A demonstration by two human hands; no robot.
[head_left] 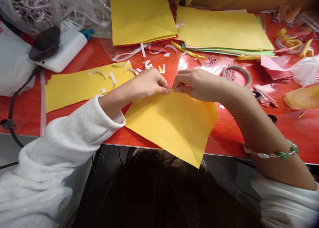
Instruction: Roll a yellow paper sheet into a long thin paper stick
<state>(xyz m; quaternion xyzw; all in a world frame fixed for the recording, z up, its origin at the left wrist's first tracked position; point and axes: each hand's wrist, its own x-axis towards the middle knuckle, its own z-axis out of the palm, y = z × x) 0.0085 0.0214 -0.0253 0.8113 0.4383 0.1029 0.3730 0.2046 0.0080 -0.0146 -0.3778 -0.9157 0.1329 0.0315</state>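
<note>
A sheet of yellow paper lies at the front edge of the red table, its near corner hanging past the edge. Both hands pinch its far edge close together. My left hand is closed on the paper, thumb pressed on top. Beside it my right hand is closed too, thumb and fingers gripping the same edge, where a small fold shows. Under the left forearm, partly hidden, are yellow paper strips. White paper scraps are scattered just beyond the hands.
Yellow sheets and a stack of coloured paper lie at the back. A tape roll, scissors largely hidden by the right arm, and pink papers are on the right. A white power bank and cable stand left.
</note>
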